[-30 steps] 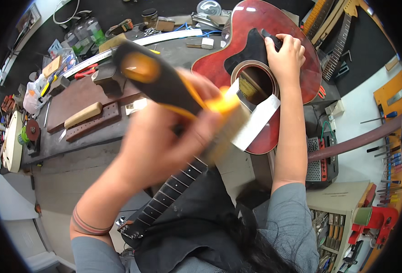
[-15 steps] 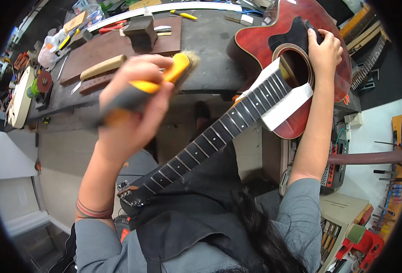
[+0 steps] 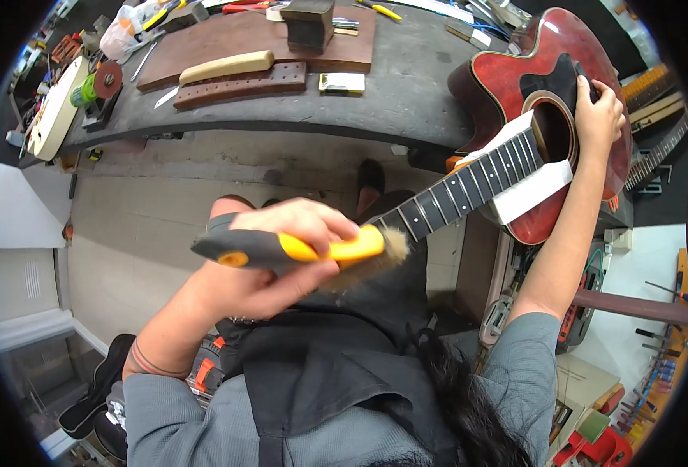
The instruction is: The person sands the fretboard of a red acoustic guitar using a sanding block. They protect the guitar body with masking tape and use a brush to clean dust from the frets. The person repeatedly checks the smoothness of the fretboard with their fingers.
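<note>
"What's different, biggest thing first?"

"The dark workbench (image 3: 418,86) sits higher at the left of the frame than half a second ago. The red guitar (image 3: 542,66), upper right, appears further right too, so the camera has likely turned."

"And the neck?"

"The fretboard (image 3: 472,187) slants from the sound hole down toward the centre. White sheets (image 3: 532,192) lie beside its upper end. Its lower end, in plain view half a second ago, is now covered."

"By what?"

"The yellow and black brush (image 3: 355,245). It was off to the left, clear of the neck; now it's mid-frame, across the neck's line. I judge that this brings the bristles (image 3: 396,245) back within working reach of the fretboard. Whether they touch it, I can't tell; they're blurred."

"How is it held?"

"The left hand (image 3: 301,226) is closed around the brush near its head, thumb below and fingers above. The dark handle sticks out left of the grip; the bristles lie to its right."

"And the other hand?"

"The right hand (image 3: 602,117) rests on the guitar at upper right, fingers curled over a small dark piece (image 3: 587,83), mostly hidden."
</note>
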The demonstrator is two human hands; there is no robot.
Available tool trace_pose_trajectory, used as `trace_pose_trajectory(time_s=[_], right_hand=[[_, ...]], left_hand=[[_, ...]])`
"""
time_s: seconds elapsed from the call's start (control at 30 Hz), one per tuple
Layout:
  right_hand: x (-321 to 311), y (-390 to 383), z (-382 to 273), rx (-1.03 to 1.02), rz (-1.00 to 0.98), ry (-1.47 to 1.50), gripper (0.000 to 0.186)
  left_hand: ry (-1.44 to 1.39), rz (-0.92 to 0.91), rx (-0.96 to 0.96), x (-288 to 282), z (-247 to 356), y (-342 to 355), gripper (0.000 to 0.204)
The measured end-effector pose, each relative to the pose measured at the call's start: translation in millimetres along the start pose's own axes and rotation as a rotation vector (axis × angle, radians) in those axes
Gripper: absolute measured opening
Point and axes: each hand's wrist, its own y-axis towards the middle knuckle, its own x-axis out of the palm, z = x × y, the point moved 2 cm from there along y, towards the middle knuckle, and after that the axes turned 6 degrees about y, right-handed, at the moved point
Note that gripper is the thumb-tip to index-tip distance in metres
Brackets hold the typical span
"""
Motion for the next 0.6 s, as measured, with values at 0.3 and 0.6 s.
trace_pose_trajectory(time_s=[0.3,0.6], right_hand=[[12,13,15,0.017,-0.029,-0.039,0.071],[27,30,32,0.001,-0.024,-0.068,0.071]], left_hand=[[-0.090,0.007,-0.089,-20,14,-44,0.021],[-0.265,0.161,-0.189,-50,9,-102,0.022]])
